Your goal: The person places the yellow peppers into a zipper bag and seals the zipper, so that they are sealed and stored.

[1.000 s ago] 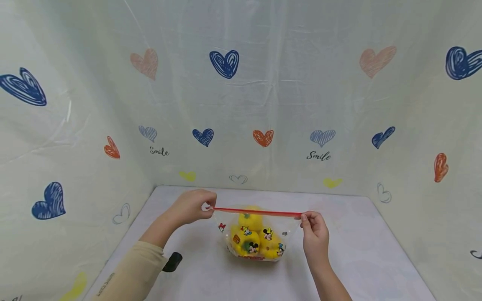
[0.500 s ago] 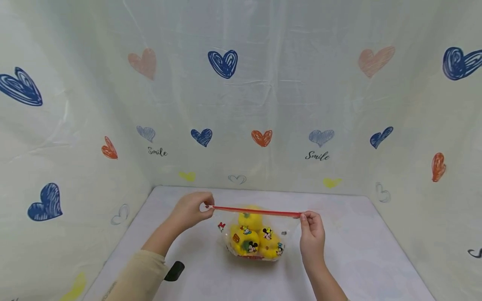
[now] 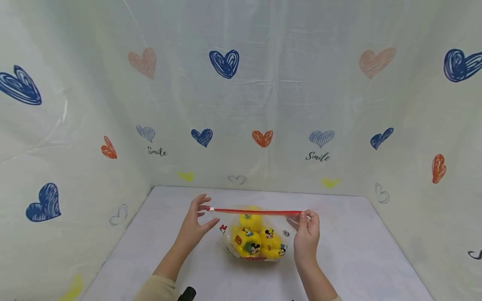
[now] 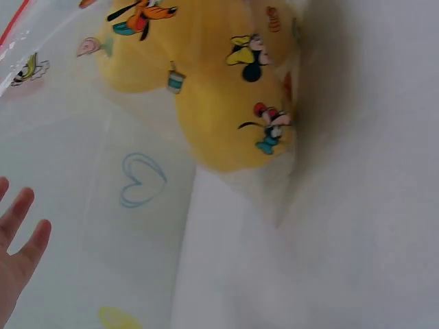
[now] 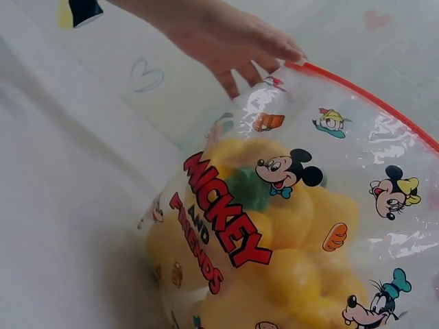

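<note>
A clear zip bag (image 3: pixel 233 225) printed with cartoon characters stands mid-table, several yellow bell peppers (image 3: pixel 250 240) inside it. Along its top runs a red zip strip (image 3: pixel 260 212), with a small pale slider (image 3: pixel 212 208) at the left end. My left hand (image 3: pixel 193 228) is beside that end, thumb and fingers spread apart; its fingers (image 4: pixel 22 219) also show at the left of the left wrist view. Between thumb and fingers, my right hand (image 3: pixel 308 239) pinches the bag's right top corner. The right wrist view shows the left hand (image 5: pixel 226 38) by the strip's far end.
A white table (image 3: pixel 357 259) lies beneath the bag. Pale curtain walls (image 3: pixel 241 104) with printed hearts enclose the back and both sides. A dark band-like item (image 3: pixel 187 294) shows beside the left sleeve (image 3: pixel 156 288).
The left hand has let go of the bag's left corner and spread its fingers. The right hand keeps its pinch and has shifted slightly left. The peppers stay in place.
</note>
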`<state>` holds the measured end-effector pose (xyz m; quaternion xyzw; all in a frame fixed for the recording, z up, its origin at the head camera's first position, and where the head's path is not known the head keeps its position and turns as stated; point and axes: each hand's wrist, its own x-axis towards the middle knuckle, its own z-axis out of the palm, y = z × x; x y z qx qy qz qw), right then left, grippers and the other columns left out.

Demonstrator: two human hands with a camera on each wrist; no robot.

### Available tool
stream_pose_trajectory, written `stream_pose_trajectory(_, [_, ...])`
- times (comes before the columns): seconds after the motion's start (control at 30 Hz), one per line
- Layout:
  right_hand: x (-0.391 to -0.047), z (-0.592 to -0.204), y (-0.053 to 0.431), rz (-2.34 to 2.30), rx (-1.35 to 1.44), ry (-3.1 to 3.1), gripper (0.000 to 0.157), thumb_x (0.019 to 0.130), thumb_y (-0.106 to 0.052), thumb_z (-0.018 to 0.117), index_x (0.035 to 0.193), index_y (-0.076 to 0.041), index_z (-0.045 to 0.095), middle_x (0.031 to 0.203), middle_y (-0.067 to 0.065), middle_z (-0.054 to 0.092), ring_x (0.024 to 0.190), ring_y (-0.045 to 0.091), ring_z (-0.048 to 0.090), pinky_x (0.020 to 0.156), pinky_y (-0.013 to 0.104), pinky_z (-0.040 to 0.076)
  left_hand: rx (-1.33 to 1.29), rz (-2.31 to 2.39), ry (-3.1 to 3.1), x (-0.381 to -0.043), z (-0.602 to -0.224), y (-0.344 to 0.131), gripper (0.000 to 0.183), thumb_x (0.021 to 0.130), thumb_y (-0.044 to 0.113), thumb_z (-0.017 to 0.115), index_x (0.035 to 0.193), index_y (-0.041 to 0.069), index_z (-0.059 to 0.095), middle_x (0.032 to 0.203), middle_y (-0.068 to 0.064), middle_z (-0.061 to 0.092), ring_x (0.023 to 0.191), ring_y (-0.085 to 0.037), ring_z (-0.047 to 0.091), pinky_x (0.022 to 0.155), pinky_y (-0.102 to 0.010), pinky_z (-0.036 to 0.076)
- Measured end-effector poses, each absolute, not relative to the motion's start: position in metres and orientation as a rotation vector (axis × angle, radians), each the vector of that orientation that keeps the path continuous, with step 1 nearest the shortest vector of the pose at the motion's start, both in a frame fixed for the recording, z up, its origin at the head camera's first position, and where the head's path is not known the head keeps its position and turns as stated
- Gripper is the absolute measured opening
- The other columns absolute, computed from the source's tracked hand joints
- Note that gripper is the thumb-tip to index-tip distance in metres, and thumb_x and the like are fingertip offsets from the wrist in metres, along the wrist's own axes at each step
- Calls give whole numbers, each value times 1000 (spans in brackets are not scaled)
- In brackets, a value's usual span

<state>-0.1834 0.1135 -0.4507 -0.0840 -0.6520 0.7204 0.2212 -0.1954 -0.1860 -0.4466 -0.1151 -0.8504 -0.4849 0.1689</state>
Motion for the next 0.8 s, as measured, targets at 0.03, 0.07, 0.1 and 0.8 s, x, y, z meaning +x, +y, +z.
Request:
stream_pose_trajectory(0.03, [-183, -451, 113, 1984, -239, -1808, 18, 106, -23, 40, 110, -6, 42, 100, 8, 66, 93, 9, 66, 94, 16, 44, -323, -1418, -2410, -193, -452, -184, 87, 78, 14, 83, 147, 10, 31, 141, -10, 48, 120, -30, 51, 102, -52, 43])
stream_pose_trajectory(0.07, [-184, -451, 113, 1972, -244, -1821, 19, 106, -24, 39, 111, -6, 42, 101, 8, 66, 92, 8, 67, 96, 17, 45, -319, -1440, -2415, -191, -458, -182, 94, 76, 16, 85, 149, 11, 26, 145, -11, 44, 125, -32, 47, 103, -53, 41])
stream_pose_trajectory(0.1, [-184, -451, 113, 1963, -248, -1830, 19, 106, -25, 39, 112, -7, 42, 102, 9, 66, 92, 9, 67, 98, 19, 44, -315, -1462, -2421, -189, -463, -180, 100, 74, 18, 86, 151, 12, 23, 148, -11, 40, 128, -33, 44, 104, -54, 40])
stream_pose_trajectory(0.8, [-183, -452, 120, 1948, -185, -1824, 22, 106, -25, 37, 111, -4, 39, 105, 14, 71, 92, 14, 69, 86, 19, 51, -442, -1572, -2355, -171, -491, -140, 37, 91, 20, 69, 128, 22, 63, 138, 2, 56, 132, -28, 46, 105, -59, 35])
